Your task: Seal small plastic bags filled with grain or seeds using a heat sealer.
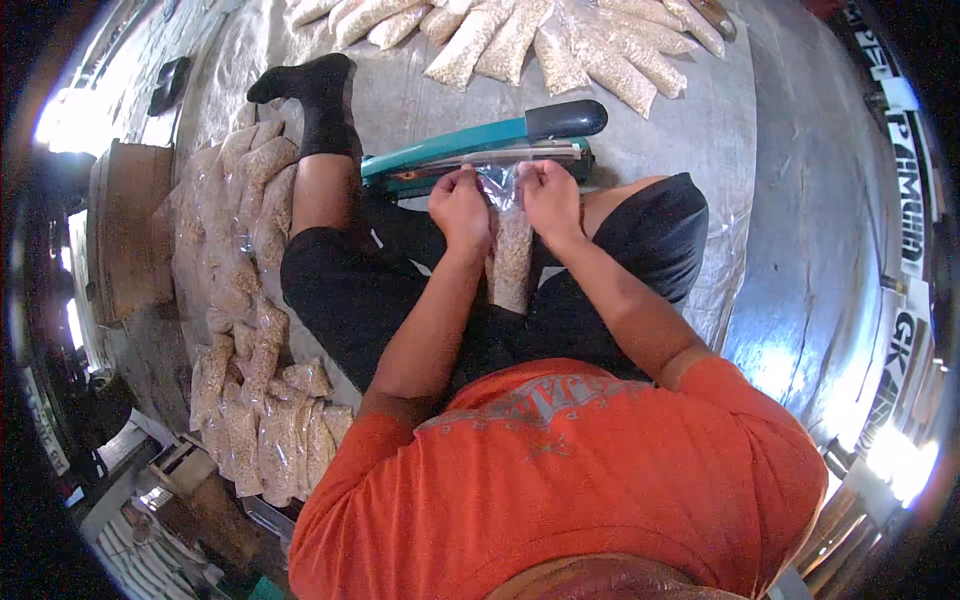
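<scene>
Between my hands hangs a clear plastic bag [511,255] filled with pale, grain-like pieces, its unfilled top stretched flat. My left hand [463,212] pinches one upper corner, and my right hand [550,203] pinches the other. The filled part hangs down toward my lap. Right behind the bag's top edge lies a teal hand impulse sealer [450,148] with a black-gripped lever [566,119] raised over its base. Whether the bag's edge lies inside the sealer's jaw I cannot tell.
Several filled bags [510,45] fan out on the floor sheet beyond the sealer. A large heap of filled bags [265,400] lies at my left, beside a cardboard box [135,230]. My black-socked foot [325,95] rests left of the sealer.
</scene>
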Available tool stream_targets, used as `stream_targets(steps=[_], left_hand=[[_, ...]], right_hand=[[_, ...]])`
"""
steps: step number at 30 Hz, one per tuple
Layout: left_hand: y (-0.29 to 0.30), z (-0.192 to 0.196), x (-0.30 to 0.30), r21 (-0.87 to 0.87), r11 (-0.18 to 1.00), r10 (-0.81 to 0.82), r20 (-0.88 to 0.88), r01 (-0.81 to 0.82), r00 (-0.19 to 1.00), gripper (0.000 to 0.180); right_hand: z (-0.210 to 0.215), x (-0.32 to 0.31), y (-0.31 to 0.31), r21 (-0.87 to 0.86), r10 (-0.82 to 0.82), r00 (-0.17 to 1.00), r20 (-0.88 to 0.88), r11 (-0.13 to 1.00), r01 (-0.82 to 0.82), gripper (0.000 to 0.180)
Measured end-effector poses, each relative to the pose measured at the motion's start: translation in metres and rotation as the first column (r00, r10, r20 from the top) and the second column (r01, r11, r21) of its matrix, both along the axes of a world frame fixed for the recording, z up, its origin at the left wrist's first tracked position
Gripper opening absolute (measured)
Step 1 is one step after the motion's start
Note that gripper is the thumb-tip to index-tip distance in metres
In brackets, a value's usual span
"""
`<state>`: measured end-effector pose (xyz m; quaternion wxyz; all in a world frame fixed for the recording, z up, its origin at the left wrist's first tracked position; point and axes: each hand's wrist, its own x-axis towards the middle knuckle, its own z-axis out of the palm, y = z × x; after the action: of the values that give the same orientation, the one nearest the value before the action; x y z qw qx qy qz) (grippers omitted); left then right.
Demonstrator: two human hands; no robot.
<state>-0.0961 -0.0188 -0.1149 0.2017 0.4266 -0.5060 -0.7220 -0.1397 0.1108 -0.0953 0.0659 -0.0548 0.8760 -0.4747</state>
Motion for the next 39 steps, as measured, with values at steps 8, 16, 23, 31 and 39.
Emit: stream_targets(steps=[8,16,23,31,39], left_hand=[[-0.002,0.035,0.012,0.127,0.991,0.033,0.016,-0.035,0.999,0.018],[-0.011,0.029,0.006,0.189,0.982,0.046,-0.086,-0.029,0.995,0.016],[-0.002,0.027,0.016,0.102,0.964,-0.238,-0.08,0.246,0.968,0.022],[0.0,0.028,0.017,0.071,0.945,-0.315,-0.058,0.319,0.947,0.02],[0.001,0.016,0.016,0.227,0.954,-0.145,-0.216,0.194,0.966,0.024]], right_hand=[[-0.03,0.02,-0.023,-0.14,-0.187,0.978,0.092,0.97,0.199,0.034],[0.001,0.014,-0.031,-0.278,-0.182,0.961,0.207,0.931,0.236,0.037],[-0.042,0.006,-0.03,-0.198,-0.223,0.967,0.119,0.95,0.244,0.038],[-0.029,0.008,-0.026,-0.194,-0.271,0.947,0.173,0.933,0.302,0.038],[-0.04,0.007,-0.023,-0.194,-0.237,0.969,0.076,0.949,0.248,0.033]])
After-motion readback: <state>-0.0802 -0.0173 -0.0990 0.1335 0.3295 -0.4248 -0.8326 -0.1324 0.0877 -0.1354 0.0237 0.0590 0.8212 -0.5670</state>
